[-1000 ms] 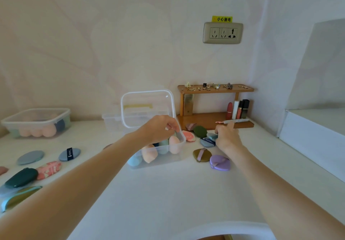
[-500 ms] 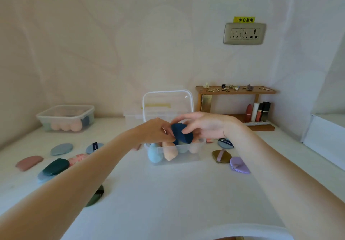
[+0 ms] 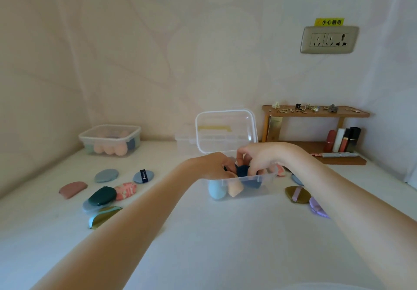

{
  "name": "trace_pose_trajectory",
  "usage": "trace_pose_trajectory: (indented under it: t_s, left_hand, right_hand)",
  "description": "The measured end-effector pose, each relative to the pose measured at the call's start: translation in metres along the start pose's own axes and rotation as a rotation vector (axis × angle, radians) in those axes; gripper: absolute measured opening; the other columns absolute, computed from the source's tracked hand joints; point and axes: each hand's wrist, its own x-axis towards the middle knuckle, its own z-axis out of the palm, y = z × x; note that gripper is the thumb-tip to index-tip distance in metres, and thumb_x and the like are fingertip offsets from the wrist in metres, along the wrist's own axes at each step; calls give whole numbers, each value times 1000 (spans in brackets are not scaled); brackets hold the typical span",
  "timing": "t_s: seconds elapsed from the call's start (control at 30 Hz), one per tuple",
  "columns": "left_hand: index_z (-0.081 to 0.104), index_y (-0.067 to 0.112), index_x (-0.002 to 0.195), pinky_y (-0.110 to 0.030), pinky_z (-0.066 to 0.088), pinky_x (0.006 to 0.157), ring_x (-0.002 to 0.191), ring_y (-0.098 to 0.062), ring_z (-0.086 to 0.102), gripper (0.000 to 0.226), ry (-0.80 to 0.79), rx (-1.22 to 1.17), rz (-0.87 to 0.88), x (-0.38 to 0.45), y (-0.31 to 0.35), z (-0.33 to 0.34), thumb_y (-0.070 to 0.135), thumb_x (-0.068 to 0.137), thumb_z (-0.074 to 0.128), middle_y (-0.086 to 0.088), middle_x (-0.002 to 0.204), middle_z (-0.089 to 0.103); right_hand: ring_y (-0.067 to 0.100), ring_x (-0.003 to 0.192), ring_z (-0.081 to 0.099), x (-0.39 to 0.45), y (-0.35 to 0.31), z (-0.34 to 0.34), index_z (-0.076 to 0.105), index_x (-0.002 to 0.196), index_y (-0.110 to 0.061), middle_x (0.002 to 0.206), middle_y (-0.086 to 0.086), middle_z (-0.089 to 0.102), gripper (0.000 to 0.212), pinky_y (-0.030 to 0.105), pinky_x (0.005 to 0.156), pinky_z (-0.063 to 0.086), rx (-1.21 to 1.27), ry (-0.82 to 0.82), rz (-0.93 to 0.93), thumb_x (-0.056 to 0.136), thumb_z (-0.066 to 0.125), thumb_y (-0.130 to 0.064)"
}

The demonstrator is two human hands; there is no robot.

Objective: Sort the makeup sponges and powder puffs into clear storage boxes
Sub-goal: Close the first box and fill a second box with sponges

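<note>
Two hands over the open box (image 3: pixel 243 182) mid-tabletop: right hand (image 3: pixel 259 156) now pinches navy sponge (image 3: pixel 243 170) inside it; left hand (image 3: pixel 209 165), grip unclear. Near edge bare; puffs (image 3: pixel 102 196) left.

An open clear plastic storage box (image 3: pixel 261 180) was set at the middle of the white table (image 3: pixel 214 240), its lid (image 3: pixel 225 130) raised behind it. A second, closed clear plastic box (image 3: pixel 110 139) was placed far left against the wall. Flat oval powder puffs (image 3: pixel 102 196) were scattered between them, others (image 3: pixel 297 194) right of the open box. A small wooden shelf (image 3: pixel 316 112) was stood behind, to the right.
</note>
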Motion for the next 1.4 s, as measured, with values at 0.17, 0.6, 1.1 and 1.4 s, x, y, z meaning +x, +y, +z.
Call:
trace_pose_trajectory:
  t_s: [0.17, 0.6, 1.1, 1.4]
  left_hand:
    - [57, 19, 124, 1, 33, 37, 66, 1, 39, 31, -25, -62, 36, 2, -5, -2, 27, 95, 49, 4, 106, 51]
    - [57, 15, 126, -1, 29, 29, 71, -10, 44, 34, -48, 65, 42, 6, 3, 0, 25, 96, 44, -5, 128, 54]
    - [54, 21, 125, -27, 45, 100, 115, -15, 60, 32, -131, -374, -131, -24, -51, -52, 18, 93, 55, 2, 122, 61]
    - [60, 11, 107, -25, 51, 76, 85, -15, 49, 22, 498, -708, -264, 11, -54, -34, 4, 88, 54, -4, 103, 45]
  right_hand:
    - [21, 104, 59, -2, 7, -4, 47, 119, -24, 132, 6, 51, 50, 16, 59, 53, 99, -100, 3, 81, 63, 4]
    - [25, 96, 62, 16, -4, 13, 66, 111, -14, 99, 2, 63, 36, 31, 80, 53, -169, -69, 113, 76, 76, -16]
    - [28, 95, 69, -13, -13, -27, 62, 116, -1, 103, 17, 71, 26, 29, 77, 56, 100, -95, 124, 91, 53, 1]
    - [24, 107, 52, -4, 26, -15, 54, 124, -8, 126, 11, 54, 33, 41, 97, 48, 573, 547, 134, 92, 49, -3]
